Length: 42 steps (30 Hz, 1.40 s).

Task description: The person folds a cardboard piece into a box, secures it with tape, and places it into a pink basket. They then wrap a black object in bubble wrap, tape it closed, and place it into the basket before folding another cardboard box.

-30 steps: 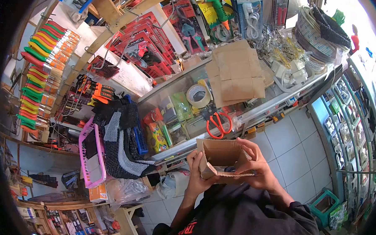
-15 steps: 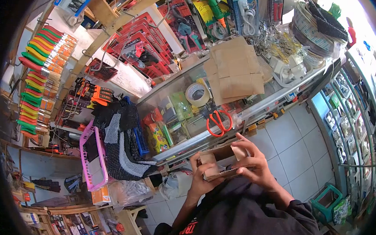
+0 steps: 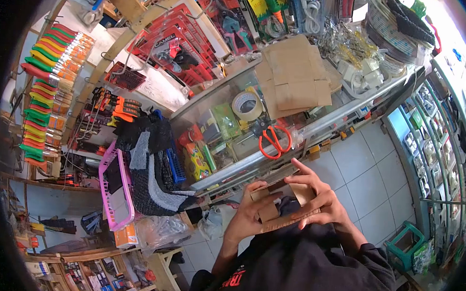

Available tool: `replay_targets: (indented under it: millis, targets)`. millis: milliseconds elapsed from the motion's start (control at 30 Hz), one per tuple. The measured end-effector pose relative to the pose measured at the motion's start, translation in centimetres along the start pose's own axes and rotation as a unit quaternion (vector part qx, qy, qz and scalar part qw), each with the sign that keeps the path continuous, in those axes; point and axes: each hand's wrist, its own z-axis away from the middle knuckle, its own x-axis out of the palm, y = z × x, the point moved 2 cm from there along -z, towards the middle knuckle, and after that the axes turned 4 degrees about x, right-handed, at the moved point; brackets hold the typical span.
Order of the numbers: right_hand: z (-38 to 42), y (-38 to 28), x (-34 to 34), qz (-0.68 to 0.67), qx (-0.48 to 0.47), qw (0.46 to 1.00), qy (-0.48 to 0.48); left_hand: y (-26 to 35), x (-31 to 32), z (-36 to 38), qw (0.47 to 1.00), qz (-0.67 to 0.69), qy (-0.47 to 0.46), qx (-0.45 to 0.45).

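Observation:
Between my two hands is a small brown cardboard box (image 3: 267,213), held in front of my dark shirt with its opening showing. My left hand (image 3: 246,213) grips its left side, fingers bent over the wall and flap. On the right side, my right hand (image 3: 321,200) is closed around the box, with the index finger stretched along its far edge and other fingers at the near wall. Just beyond the box, scissors (image 3: 274,142) with orange-red handles lie on the glass counter (image 3: 237,176). A roll of tape (image 3: 246,105) and flat cardboard pieces (image 3: 297,78) lie farther back.
At the left stands a pink basket (image 3: 117,192) beside dark and grey knitted cloth (image 3: 156,186). Paintbrushes (image 3: 42,101) with coloured handles hang farther left. White floor tiles (image 3: 361,177) show at right, near a green stool (image 3: 406,245). Packaged tools hang above the counter.
The box has opened out wider and tilted between my hands. My right fingers have shifted along its near wall. The view has moved slightly.

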Motion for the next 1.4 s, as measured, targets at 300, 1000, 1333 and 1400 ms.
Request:
replay_targets:
  millis: [300,1000,1333,1400]
  targets:
    - [0.7,-2.3,0.1,0.036,0.002,0.999,0.001,0.1,-0.4,1.5,0.991,0.099,0.033,0.088]
    - [-0.6,0.8,1.8,-0.075,0.269,0.958,0.058,-0.6,-1.3,0.5,0.999,0.028,0.023,0.041]
    - [-0.5,2.7,0.4,0.178,0.357,0.917,0.000,-5.0,1.5,-0.2,0.982,0.183,-0.028,0.029]
    - [-0.5,2.4,0.6,0.184,0.359,0.915,0.008,-5.2,1.3,-0.6,0.987,0.148,-0.036,0.041]
